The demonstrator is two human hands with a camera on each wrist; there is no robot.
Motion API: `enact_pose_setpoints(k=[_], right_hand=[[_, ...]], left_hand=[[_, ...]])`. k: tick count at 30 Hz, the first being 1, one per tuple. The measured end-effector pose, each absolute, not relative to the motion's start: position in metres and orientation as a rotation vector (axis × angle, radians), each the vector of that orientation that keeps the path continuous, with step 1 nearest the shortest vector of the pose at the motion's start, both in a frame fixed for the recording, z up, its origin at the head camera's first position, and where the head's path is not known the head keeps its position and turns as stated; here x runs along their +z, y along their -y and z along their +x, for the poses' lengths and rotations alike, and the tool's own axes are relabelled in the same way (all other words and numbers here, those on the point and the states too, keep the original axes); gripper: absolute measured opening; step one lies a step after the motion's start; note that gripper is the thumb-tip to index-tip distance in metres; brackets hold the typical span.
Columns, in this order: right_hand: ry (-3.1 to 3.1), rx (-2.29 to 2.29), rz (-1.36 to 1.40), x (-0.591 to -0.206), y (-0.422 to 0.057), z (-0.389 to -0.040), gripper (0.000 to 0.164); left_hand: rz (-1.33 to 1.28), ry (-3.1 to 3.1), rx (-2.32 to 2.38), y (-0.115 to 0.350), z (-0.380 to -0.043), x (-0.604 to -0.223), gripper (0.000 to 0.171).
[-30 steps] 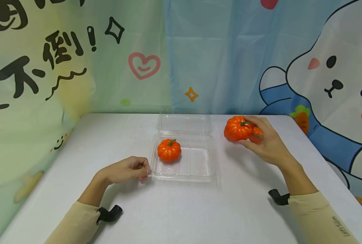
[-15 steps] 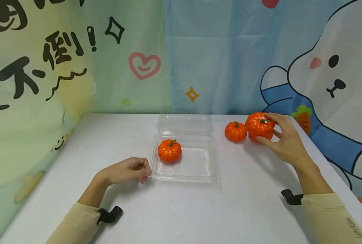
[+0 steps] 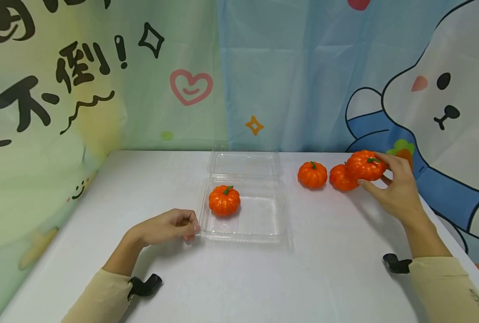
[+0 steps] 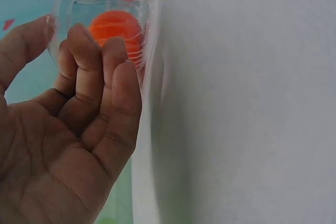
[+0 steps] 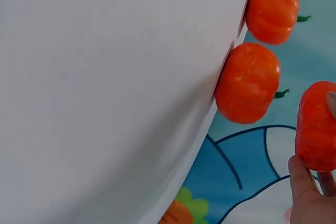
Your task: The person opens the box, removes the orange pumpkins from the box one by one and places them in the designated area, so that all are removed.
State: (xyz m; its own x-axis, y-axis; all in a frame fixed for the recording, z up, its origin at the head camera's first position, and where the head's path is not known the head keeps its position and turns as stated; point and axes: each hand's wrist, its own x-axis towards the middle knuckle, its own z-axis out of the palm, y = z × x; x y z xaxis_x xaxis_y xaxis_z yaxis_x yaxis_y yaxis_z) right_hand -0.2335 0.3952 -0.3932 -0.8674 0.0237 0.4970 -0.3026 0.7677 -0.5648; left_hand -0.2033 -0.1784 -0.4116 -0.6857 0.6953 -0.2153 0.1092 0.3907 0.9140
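Observation:
A small orange toy pumpkin (image 3: 362,165) with a green stem is gripped between the thumb and fingers of my right hand (image 3: 398,190). In the right wrist view this held pumpkin (image 5: 314,129) is up off the table. Two more pumpkins stand on the table to its left: one (image 3: 340,179) partly behind the held one, another (image 3: 312,175) further left. My left hand (image 3: 168,228) pinches the near left rim of an open clear plastic container (image 3: 263,215). Inside the container's left part sits one pumpkin (image 3: 224,202). The left wrist view shows the left thumb and curled fingers (image 4: 84,72) at the rim.
The container's clear lid (image 3: 245,162) lies folded back toward the far edge of the white table (image 3: 239,278). Behind the table hangs a printed curtain (image 3: 283,80). The table's right edge runs close to the right forearm.
My right hand has carried its pumpkin rightward, past the two pumpkins on the table, which now show. The left hand and the container have stayed put.

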Motion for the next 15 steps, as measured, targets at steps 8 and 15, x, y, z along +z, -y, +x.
enact_pose_setpoints(k=[8, 15], right_hand=[[2.524, 0.867, 0.074, -0.398, -0.415, -0.240, 0.080], [2.570, 0.851, -0.021, -0.403, -0.425, -0.242, 0.076]], left_hand=[[0.685, -2.072, 1.296, 0.179, -0.202, -0.412, 0.015], [0.696, -2.075, 1.298, 0.179, -0.203, -0.413, 0.012]])
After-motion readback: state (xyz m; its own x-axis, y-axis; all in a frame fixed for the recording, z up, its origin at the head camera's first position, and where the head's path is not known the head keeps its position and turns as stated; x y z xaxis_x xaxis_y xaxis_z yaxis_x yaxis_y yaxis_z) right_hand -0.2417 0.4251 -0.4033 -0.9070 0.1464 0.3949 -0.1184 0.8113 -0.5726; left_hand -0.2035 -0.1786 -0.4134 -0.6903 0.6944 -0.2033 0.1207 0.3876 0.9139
